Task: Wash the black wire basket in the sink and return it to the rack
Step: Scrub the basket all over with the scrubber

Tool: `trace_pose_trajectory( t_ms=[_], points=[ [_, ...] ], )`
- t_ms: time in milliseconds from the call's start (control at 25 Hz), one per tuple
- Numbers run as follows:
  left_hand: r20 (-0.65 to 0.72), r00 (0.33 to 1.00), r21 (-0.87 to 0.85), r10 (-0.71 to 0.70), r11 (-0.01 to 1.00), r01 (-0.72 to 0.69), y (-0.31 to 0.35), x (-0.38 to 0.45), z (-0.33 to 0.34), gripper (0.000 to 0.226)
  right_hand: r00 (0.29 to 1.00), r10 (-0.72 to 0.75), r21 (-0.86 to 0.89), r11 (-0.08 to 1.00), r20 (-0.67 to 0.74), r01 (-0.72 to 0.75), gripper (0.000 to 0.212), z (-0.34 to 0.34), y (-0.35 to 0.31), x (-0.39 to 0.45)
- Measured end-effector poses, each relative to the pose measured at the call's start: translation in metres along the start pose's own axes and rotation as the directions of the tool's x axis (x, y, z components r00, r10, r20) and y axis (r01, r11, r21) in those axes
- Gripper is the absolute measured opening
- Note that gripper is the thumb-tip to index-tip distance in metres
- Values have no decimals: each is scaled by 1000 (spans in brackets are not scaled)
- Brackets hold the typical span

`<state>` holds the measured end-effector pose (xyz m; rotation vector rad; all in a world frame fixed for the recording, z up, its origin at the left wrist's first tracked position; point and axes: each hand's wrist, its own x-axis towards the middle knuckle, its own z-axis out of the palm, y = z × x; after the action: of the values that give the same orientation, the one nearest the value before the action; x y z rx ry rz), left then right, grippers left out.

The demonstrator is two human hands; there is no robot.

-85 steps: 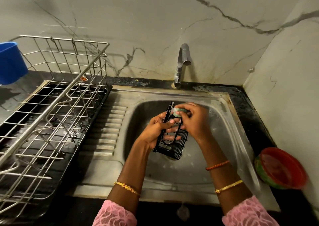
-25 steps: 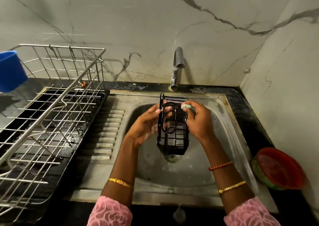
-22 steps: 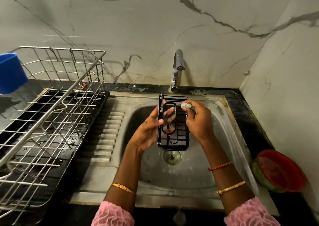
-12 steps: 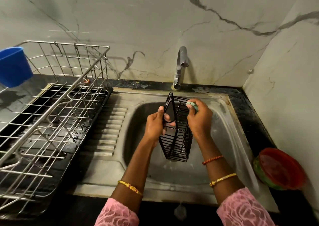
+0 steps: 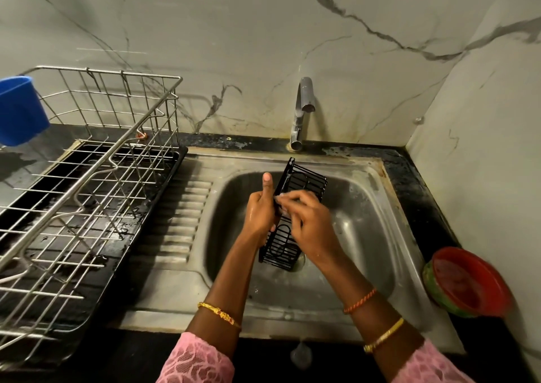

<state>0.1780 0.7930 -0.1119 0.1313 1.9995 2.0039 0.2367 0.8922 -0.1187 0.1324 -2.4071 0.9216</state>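
I hold the black wire basket (image 5: 308,180) upright and tilted over the steel sink (image 5: 369,224), below the tap. My left hand (image 5: 260,210) grips its left edge with the thumb pointing up. My right hand (image 5: 311,227) lies across its front, blurred with motion, fingers pinched on a pale scrub pad (image 5: 281,199) that barely shows at the fingertips. The basket's lower end hangs just above the drain. The steel wire dish rack (image 5: 102,72) stands on the counter to the left, with nothing in it.
The tap (image 5: 301,113) stands behind the sink; no water runs. A black drip tray (image 5: 123,251) lies under the rack. A blue cup (image 5: 20,110) hangs at the rack's far left. A red and green bowl (image 5: 468,283) sits on the counter at right, by the marble wall.
The basket has been turned in my hands. My right hand has slid from its top rim down across its front, and my left thumb now points up along the left edge.
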Motion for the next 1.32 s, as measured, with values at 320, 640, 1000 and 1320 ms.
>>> trace_pose_trajectory(
  t_ms=[320,640,1000,1320],
  points=[
    [52,997,-19,-48,999,49,11,-1,-6,45,991,46,-15,999,-129,-48,32,-17,20,8],
    [6,998,-27,-64,998,64,14,-4,-12,42,981,123,45,992,-146,-118,27,-14,27,9],
    [-59,990,-83,-126,989,121,8,6,-21,43,952,156,90,987,-263,-137,19,-22,43,-24],
    [-58,992,-117,-113,988,105,11,9,-26,43,963,76,62,996,-258,-62,17,-19,23,20]
  ],
)
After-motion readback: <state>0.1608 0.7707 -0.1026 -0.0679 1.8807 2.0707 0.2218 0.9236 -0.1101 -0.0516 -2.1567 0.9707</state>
